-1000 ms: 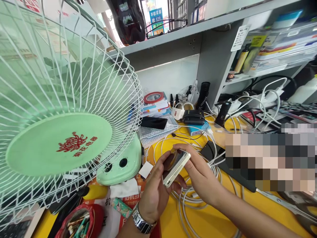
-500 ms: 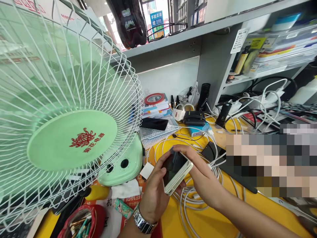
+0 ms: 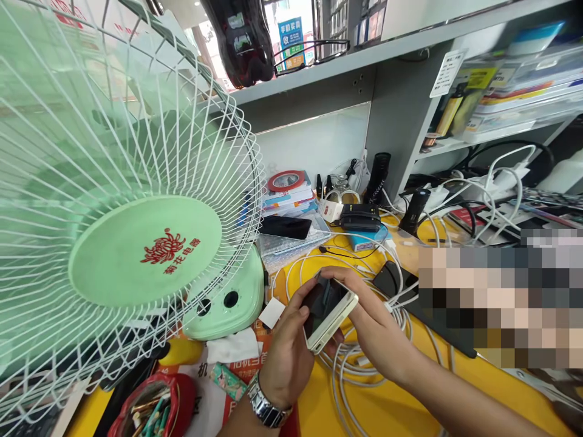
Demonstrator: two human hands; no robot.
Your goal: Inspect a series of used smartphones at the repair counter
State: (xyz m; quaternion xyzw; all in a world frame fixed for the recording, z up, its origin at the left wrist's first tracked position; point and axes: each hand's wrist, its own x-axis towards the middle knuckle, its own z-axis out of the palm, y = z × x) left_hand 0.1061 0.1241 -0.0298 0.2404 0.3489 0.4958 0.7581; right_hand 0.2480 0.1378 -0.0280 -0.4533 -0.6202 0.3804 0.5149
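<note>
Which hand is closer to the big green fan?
Left. The left hand holds the phone just right of the fan base. The right hand grips the phone's far side, farther from the fan.

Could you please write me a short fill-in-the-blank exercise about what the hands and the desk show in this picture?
1. Both hands, left hand and right hand, hold a white ____.
2. The wrist of the left hand wears a metal ____.
3. The fan at the left is pale ____.
4. The coiled cables under the hands lie on a ____ desktop.

Missing words: phone; watch; green; yellow
</note>
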